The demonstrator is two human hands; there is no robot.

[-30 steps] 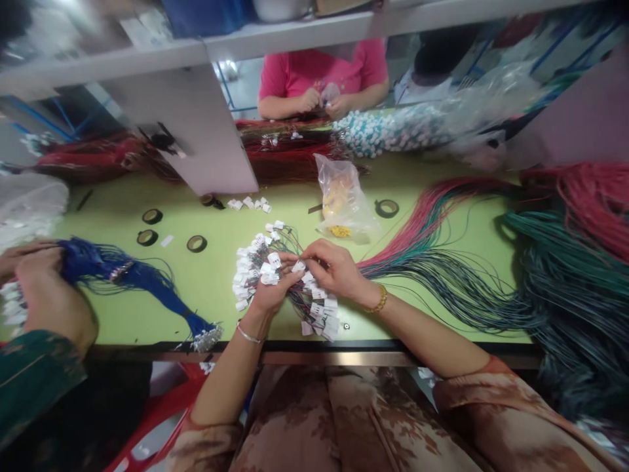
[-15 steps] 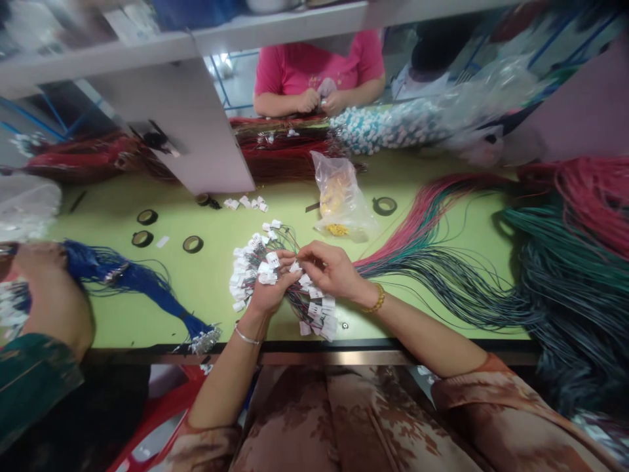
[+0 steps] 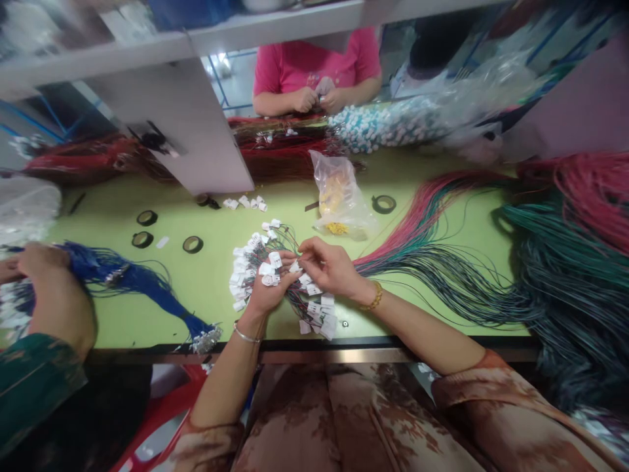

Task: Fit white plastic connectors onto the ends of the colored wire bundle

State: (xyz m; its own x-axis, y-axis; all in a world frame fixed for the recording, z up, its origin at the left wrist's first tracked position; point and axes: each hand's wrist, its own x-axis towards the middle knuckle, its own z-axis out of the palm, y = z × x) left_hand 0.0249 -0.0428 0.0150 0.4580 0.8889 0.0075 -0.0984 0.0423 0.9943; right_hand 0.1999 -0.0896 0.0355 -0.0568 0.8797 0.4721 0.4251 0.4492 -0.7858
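The connectors [image 3: 239, 275] look plastic, the table edge [image 3: 339, 356] shiny metal.

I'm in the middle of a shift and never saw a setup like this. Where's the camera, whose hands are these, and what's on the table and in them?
There is no machine here: the camera sits on a person's head, looking forward and down, so the two bare arms reaching in from below are the wearer's.

The left hand holds a few white plugs on thin wires. The right hand has its fingertips at a small plug beside it; exactly what they pinch is too small to tell.

On the green table lie a pile of plugs, rolls of tape, a clear bag with yellow bits, and long coloured wires to the right. At left, a neighbour's hand is at some blue wires.
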